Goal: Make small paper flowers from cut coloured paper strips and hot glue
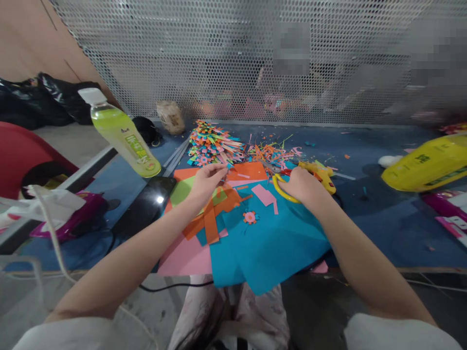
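My left hand [208, 182] is closed, thumb and fingertips pinched on what looks like a small blue piece of paper [229, 166]. My right hand [301, 187] grips scissors [286, 196] with yellow and red handles, their blades pointing left towards the left hand. Beneath both hands lie coloured sheets: blue paper [270, 243], orange paper [251, 170], pink paper [188, 257] and green paper [182, 190]. A small pink and orange paper flower [250, 217] rests on the blue sheet, near a cut pink piece [264, 195].
Behind the hands are a pile of paper flowers [211, 143] and shredded scraps [270, 153]. A yellow glue gun [321, 176] sits right of the scissors. A green drink bottle [126, 138] and black phone [148, 206] are left; a yellow bottle [426, 163] lies right. Perforated metal [219, 58] stands behind.
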{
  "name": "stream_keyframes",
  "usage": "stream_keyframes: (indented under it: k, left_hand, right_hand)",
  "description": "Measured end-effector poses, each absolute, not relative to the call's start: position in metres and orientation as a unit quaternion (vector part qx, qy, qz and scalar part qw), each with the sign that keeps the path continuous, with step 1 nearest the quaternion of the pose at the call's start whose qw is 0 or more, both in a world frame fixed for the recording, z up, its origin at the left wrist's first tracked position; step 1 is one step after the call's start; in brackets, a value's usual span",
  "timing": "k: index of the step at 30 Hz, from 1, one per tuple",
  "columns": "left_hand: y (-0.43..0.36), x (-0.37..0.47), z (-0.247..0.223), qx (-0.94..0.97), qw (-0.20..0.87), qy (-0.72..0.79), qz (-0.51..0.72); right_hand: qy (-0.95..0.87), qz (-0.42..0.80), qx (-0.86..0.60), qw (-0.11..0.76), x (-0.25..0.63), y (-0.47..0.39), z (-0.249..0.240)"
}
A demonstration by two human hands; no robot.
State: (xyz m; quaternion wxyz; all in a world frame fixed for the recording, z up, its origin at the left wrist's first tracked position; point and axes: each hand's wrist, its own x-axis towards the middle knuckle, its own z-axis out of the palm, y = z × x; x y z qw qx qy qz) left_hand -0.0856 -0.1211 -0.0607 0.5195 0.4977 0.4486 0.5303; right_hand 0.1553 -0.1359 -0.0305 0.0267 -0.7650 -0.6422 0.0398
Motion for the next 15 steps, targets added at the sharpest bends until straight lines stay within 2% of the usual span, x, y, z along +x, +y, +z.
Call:
stream_keyframes:
  k: [4,8,11,15]
  left_hand:
    - [-0.113,-0.103,-0.058,0.573,0.392,0.474,0.542]
    - [-0.110,-0.114,-0.059,0.723,0.229,0.508,0.408]
    - [-0.110,-0.115,-0.058,0.761,0.180,0.524,0.336]
    - [-0.110,-0.116,-0.052,0.786,0.117,0.517,0.318]
  right_hand:
    - [-0.626,0.040,-0.779,0.019,0.156,-0.133,-0.036]
    - [-0.633,0.052,-0.772,-0.004,0.151,-0.133,-0.038]
    - [-0.642,0.054,-0.765,-0.019,0.149,-0.135,-0.037]
    - [-0.657,0.043,-0.752,-0.032,0.147,-0.144,-0.030]
